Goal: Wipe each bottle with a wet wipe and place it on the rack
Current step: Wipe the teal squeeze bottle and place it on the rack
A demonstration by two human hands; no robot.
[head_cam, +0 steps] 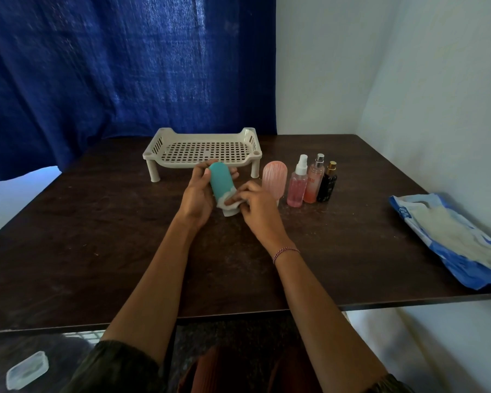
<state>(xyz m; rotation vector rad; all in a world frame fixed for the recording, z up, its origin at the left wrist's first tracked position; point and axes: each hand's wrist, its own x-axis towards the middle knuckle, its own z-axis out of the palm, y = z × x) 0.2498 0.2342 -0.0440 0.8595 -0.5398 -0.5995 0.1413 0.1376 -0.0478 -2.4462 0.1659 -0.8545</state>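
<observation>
The task is at its start: the rack (157,143), just beyond the hands, holds nothing. The left hand (198,194) grips the teal bottle (220,180), upside down with its cap toward the table (97,236). The right hand (257,207) pinches a wipe (228,205) against the bottle's lower end, so the first bottle looks mid-wipe. Four more wait right of the right hand: a pink ribbed bottle (275,177) nearest, then a pink spray (296,185), an orange spray (313,182) and a dark spray (327,184). The wipe pack (448,236) lies open, farther right.
</observation>
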